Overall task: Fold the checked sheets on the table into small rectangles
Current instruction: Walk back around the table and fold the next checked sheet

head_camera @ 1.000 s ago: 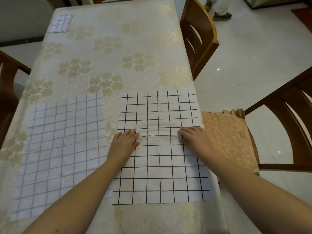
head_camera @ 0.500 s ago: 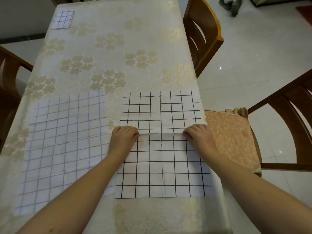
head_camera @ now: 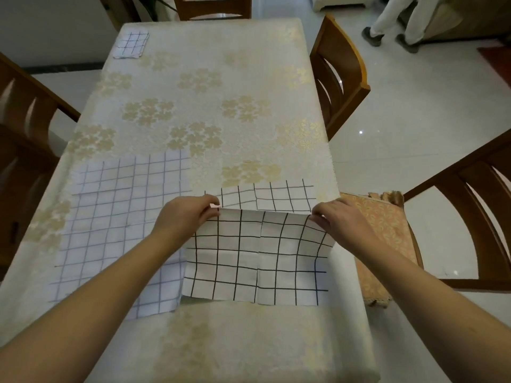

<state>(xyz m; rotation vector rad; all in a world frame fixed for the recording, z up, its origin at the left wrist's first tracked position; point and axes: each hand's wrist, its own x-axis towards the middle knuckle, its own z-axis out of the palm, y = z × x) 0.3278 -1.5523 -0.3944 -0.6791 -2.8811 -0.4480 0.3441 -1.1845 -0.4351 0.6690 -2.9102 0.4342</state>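
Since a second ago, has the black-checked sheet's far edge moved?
Yes. Both hands, left hand and right hand, pinch a fold in the black-checked sheet, drawing its far edge nearer against the pale blue-checked sheet.

- Black-checked sheet (head_camera: 257, 261): white, bold black grid, at the bench's 5 o'clock; a fold ridge is raised across its middle, far strip lying flat.
- Blue-checked sheet (head_camera: 116, 217): pale grid, spread flat at 8 o'clock, creased.
- Folded sheet (head_camera: 132, 45): small blue-checked rectangle, flat at 11 o'clock.
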